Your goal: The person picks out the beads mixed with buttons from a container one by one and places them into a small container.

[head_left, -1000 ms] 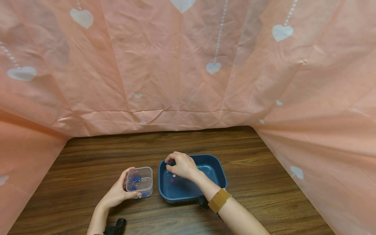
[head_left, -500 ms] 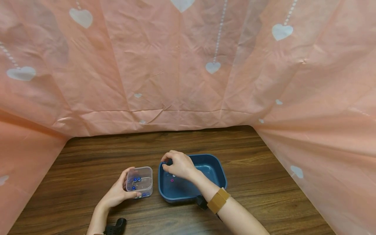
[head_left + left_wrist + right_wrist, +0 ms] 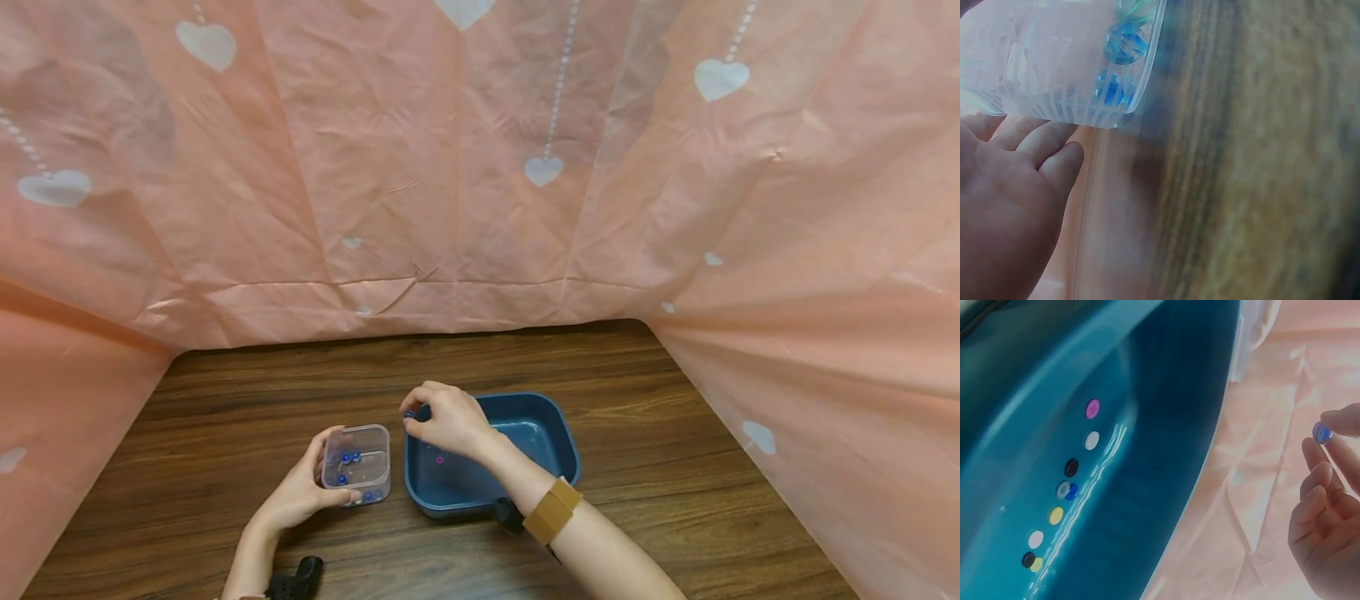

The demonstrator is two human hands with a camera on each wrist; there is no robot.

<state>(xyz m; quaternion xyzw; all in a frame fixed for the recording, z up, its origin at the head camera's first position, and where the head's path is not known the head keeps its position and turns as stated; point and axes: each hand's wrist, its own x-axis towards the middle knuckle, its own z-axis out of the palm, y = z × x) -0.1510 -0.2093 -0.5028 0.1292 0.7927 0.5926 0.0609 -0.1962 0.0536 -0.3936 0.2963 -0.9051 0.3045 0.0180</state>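
Observation:
A small clear plastic box point(image 3: 377, 468) stands on the table, with several blue glass marbles point(image 3: 342, 479) inside. My left hand point(image 3: 298, 490) holds it, fingers along the far side and thumb at the near side. In the left wrist view, blue marbles point(image 3: 1125, 44) and a greenish one show through the wall. Between thumb and fingertip, my right hand point(image 3: 452, 421) pinches a blue marble point(image 3: 1321, 432), over the left rim of the blue tub point(image 3: 540, 446). Inside the tub, the right wrist view shows a pink button point(image 3: 1092, 409), white, black and yellow buttons, and a clear-and-blue piece point(image 3: 1067, 490).
The dark wooden table point(image 3: 285, 379) carries both containers, the clear box just left of the tub. A pink curtain point(image 3: 480, 250) with white hearts encloses the back and sides. The right forearm crosses the tub's near right side.
My right hand has moved left with the blue marble, from above the tub's inside to its left rim. The left hand and the clear box stay in place.

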